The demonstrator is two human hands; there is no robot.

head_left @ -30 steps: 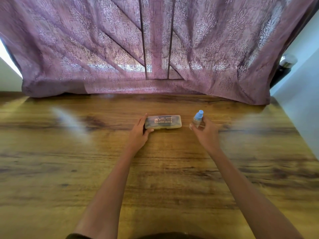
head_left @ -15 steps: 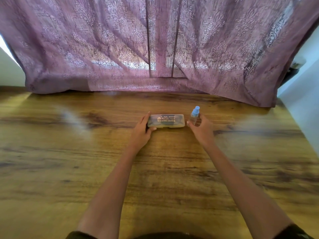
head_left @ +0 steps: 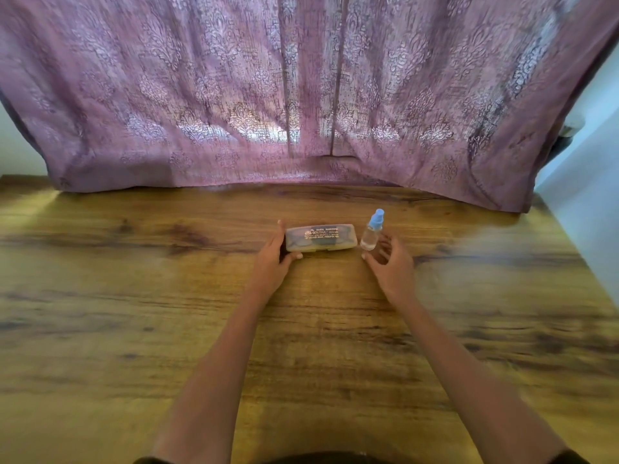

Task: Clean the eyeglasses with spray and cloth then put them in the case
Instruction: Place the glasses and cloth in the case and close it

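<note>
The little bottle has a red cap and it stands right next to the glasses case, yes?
Not quite. The head view shows that the bottle has a blue cap, not a red one. The rest is right: it stands upright right next to the case.

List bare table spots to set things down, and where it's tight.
Free: the table left of the left hand, right of the right hand, and between the forearms. Tight: case and bottle sit close, hands flanking; curtain drapes the far edge.
</note>
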